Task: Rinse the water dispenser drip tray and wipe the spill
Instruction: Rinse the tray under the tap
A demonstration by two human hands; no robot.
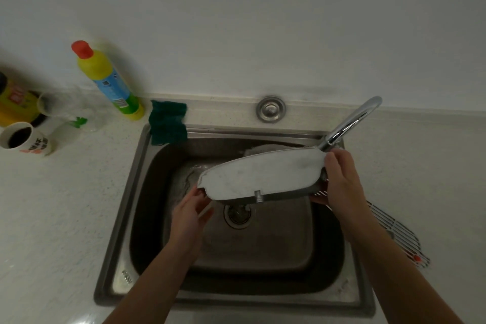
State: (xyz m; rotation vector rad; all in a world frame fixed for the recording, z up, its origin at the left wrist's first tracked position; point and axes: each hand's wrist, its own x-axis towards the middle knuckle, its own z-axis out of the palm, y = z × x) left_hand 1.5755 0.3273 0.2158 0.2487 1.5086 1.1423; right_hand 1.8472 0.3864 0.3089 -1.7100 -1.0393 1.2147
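Note:
The white drip tray [260, 176] hangs over the steel sink [123, 202], tilted with its pale underside facing me. My right hand [339, 179] grips its right end, just under the faucet spout [349, 123]. At the tray's lower left end my left hand [190, 212] holds it by the fingertips. Water lies on the sink floor around the drain [238, 214]. The tray's slotted grille [394, 229] lies on the counter to the right of the sink, partly hidden by my right forearm.
A green scouring sponge [168, 122] rests on the sink's back left corner. A yellow cleaner bottle [107, 79] with a red cap stands left of it. Further left are clear cups [60, 106], a paper cup of dark liquid [23, 138] and a yellow container [15, 102].

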